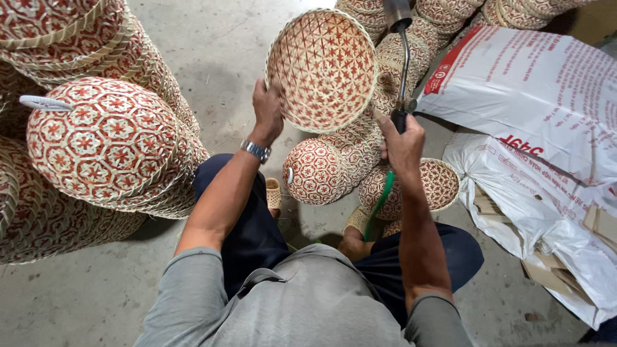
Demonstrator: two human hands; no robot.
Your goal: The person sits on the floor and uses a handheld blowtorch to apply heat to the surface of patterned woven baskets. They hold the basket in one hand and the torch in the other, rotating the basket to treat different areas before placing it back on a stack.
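A bare grey concrete floor, scuffed and dusty, carries everything here. On its left side rest tall leaning stacks of woven baskets, red and cream with a star pattern, bottoms facing outward. More of the same baskets lie in a row across the middle and pile up at the top right. On the right, 2 large white sacks with red print lie flat on the floor, one overlapping the other, with flattened cardboard tucked underneath.

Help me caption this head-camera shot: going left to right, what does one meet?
Stacked woven baskets → left hand → held basket → right hand on the torch → white sacks.
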